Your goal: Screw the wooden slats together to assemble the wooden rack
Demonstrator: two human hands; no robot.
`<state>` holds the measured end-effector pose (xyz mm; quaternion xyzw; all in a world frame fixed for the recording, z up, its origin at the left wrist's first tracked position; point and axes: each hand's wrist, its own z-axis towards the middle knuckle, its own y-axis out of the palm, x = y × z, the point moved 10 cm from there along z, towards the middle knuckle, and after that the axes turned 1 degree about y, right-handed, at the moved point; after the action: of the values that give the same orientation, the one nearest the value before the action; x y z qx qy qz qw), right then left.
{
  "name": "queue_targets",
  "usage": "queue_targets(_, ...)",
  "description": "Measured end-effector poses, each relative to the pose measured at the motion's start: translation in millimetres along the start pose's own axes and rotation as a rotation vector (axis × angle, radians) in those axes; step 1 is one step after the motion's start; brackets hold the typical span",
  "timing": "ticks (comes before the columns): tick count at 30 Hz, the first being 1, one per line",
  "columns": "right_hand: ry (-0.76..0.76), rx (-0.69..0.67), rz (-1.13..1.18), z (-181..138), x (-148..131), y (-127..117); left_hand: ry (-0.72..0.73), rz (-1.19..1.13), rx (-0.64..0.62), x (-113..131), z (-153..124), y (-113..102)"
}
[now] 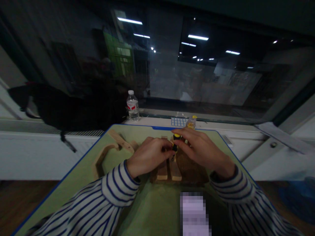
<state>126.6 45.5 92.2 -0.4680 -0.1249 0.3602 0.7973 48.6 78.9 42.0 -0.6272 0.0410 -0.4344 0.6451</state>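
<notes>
A short screwdriver (175, 146) with a yellow and black handle stands nearly upright over a pale wooden strip (175, 170). My right hand (200, 146) grips the top of its handle between thumb and fingers. The fingers of my left hand (150, 154) are pinched round the lower part of the handle. At the tip, a small dark metal piece, too small to name, touches the wood. A second wooden strip (162, 172) lies alongside, partly under my left hand. Both strips rest on a dark brown board (194, 168).
Curved wooden parts (100, 159) and a drilled wooden bar (121, 140) lie on the left of the green table (140, 203). A phone (194, 214) lies near me. On the sill are a water bottle (133, 106), a blue grid card (178, 122) and a yellow-capped container (191, 122).
</notes>
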Motion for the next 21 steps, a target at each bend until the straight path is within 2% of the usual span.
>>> queue_targets(21, -0.012, -0.002, 0.037, 0.1, -0.5, 0.6, 0.023, -0.008, -0.01, -3.5, 0.5, 3.9)
